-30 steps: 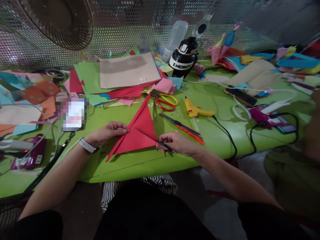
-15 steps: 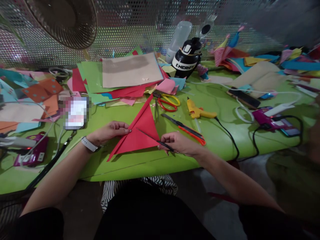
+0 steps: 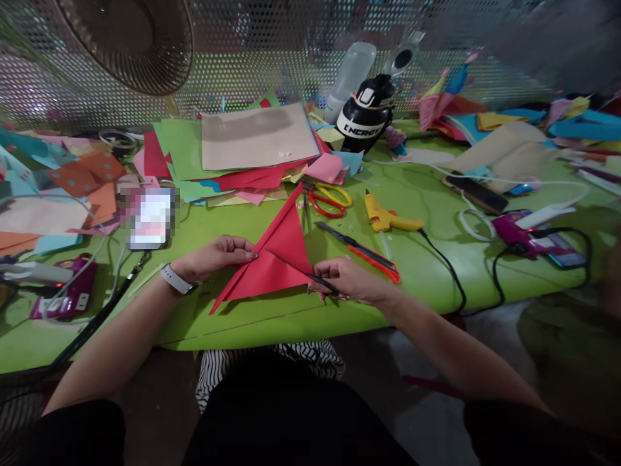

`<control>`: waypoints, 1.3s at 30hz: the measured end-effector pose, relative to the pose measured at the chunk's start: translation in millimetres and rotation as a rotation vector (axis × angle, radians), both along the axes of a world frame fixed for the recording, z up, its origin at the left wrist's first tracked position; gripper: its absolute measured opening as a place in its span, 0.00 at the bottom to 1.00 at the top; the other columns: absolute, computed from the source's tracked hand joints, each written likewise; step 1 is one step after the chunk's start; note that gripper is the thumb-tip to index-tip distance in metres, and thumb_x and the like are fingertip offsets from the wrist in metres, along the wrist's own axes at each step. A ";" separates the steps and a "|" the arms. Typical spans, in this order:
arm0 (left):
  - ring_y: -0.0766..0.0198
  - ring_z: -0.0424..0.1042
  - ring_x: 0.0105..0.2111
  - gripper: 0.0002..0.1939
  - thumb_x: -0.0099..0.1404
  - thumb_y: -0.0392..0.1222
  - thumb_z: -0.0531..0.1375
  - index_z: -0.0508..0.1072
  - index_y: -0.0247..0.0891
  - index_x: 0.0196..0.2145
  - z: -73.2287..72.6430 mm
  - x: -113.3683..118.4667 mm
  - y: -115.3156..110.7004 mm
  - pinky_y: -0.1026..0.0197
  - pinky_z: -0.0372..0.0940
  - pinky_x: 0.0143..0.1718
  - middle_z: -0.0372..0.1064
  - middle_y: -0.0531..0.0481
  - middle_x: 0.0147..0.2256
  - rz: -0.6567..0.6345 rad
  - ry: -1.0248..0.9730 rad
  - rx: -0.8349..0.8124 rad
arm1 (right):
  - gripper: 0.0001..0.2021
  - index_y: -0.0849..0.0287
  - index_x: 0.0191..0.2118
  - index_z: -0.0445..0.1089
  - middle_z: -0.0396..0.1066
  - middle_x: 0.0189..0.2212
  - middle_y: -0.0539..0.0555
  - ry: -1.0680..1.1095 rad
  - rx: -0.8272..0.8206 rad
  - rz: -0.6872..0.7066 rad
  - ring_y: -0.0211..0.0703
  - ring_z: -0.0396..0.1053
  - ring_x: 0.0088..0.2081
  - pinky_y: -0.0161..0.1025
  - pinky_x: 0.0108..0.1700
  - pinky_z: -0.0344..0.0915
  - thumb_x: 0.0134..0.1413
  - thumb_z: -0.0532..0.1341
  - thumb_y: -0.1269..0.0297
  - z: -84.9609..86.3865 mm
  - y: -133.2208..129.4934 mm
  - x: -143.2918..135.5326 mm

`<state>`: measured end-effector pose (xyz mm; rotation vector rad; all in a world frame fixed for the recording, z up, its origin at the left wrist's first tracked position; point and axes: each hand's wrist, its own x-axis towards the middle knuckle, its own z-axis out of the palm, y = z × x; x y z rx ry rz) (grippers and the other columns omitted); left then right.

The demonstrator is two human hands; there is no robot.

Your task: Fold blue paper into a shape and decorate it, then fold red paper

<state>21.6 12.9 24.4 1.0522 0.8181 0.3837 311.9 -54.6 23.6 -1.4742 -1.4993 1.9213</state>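
A red sheet of paper [image 3: 272, 278], folded along its upper left edge, lies on the green table in front of me. My left hand [image 3: 227, 252] pinches the folded edge near its middle. In my right hand [image 3: 334, 278] are scissors [image 3: 320, 279] with dark handles, gripped at the paper's right edge. Their thin blade stretches leftward across the sheet, almost to my left fingertips. Part of the handles is hidden by my fingers. Just beyond the paper lie scissors with red and yellow handles [image 3: 334, 197].
Right of the paper are an orange utility knife [image 3: 371, 259] and a yellow glue gun [image 3: 388, 217] with its black cord. Stacked paper sheets [image 3: 257, 139] and a black bottle [image 3: 366, 116] stand at the back. A phone [image 3: 150, 219] and a purple power strip [image 3: 68, 285] are leftward.
The view has shifted slightly, so everything appears a little further right. Both hands, the scissors and the red paper keep nearly the same positions relative to each other.
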 end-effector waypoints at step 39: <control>0.71 0.74 0.31 0.08 0.59 0.38 0.70 0.79 0.34 0.36 -4.4 -0.6 -0.8 0.69 0.67 0.35 0.78 0.50 0.32 0.030 -0.089 -0.044 | 0.24 0.61 0.25 0.68 0.69 0.17 0.46 0.097 -0.020 -0.034 0.25 0.51 0.12 0.30 0.13 0.43 0.35 0.75 0.46 -9.7 1.0 -0.7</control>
